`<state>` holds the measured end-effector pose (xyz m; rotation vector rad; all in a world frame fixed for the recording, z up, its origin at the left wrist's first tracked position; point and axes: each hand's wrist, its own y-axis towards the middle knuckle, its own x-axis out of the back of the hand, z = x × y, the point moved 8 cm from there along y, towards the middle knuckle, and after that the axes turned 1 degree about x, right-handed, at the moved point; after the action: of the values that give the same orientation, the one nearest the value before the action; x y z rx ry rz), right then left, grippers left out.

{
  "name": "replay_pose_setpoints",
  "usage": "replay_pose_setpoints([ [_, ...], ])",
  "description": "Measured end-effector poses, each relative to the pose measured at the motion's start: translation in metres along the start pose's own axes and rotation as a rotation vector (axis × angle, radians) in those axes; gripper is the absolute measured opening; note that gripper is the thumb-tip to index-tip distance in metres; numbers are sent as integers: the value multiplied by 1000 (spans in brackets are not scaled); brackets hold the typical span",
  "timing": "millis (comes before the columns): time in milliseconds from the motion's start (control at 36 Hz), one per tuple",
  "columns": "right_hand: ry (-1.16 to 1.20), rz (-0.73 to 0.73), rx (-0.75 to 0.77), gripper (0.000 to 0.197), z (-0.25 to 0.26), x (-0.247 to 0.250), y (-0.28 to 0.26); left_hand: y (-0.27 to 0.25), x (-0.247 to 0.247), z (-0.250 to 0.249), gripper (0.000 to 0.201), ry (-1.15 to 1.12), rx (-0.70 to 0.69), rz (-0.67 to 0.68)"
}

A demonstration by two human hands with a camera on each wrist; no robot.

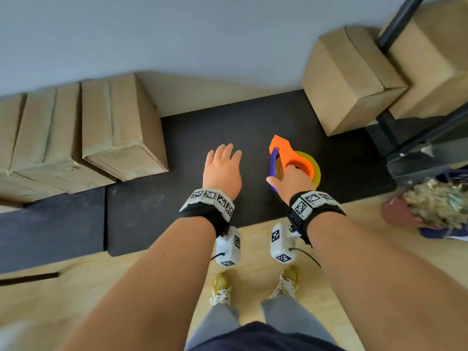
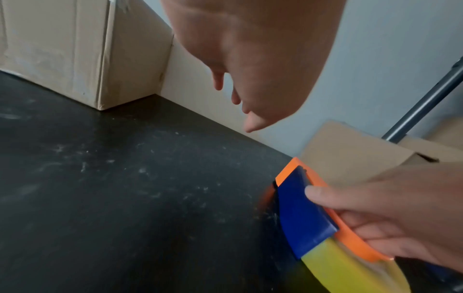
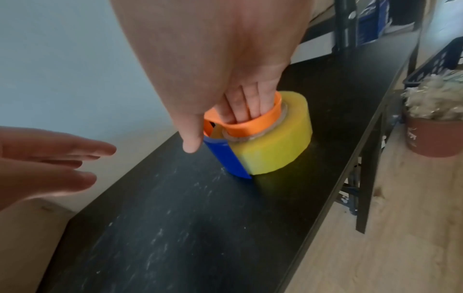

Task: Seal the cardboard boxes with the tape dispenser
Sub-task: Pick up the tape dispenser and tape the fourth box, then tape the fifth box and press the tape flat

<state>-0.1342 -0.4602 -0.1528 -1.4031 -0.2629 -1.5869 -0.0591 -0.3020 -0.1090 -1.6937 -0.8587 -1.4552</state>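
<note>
An orange and blue tape dispenser [image 1: 288,158] [image 2: 304,210] [image 3: 226,146] with a yellow tape roll [image 3: 278,136] stands on the black table [image 1: 177,198]. My right hand [image 1: 291,182] [image 3: 240,107] grips it, fingers hooked inside the orange core and thumb on the blue guard. My left hand [image 1: 222,171] [image 2: 240,65] hovers flat and empty over the table, just left of the dispenser. Closed cardboard boxes [image 1: 121,127] lie at the table's left. One more cardboard box [image 1: 349,79] stands at the back right.
A larger box [image 1: 435,54] sits on a black metal rack [image 1: 405,138] at the far right. A potted plant [image 1: 430,206] [image 3: 433,123] stands on the wooden floor beside the table's right end. A pale wall runs behind the table.
</note>
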Motion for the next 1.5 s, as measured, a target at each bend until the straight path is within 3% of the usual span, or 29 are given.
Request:
replay_pose_setpoints([
  [111,-53,53,23,56,-1,-8,10,-2,-15,-4,55,21,51,40],
  [278,-21,111,101,31,-7,-11,19,-1,-26,-14,54,6,109,52],
  [361,-4,148,115,28,-11,-7,19,2,-25,-23,55,-4,127,45],
  [583,195,73,199,26,-27,43,17,20,-2,-66,56,-33,132,-16],
  [806,709,115,-124,32,-94,96,23,46,26,-117,57,-94,117,-95],
  [861,727,86,-151,38,-113,105,24,53,33,-133,56,-117,90,-116],
  [972,661,19,-216,73,-146,124,25,71,45,-168,55,-145,17,-140],
  [1167,718,-97,-329,67,-195,158,29,117,75,-235,54,-189,-151,-201],
  [1333,782,-142,-376,55,-214,173,38,167,79,-283,58,-124,-271,-103],
  [1500,765,-146,-414,57,-219,179,47,205,56,-295,76,27,-249,117],
])
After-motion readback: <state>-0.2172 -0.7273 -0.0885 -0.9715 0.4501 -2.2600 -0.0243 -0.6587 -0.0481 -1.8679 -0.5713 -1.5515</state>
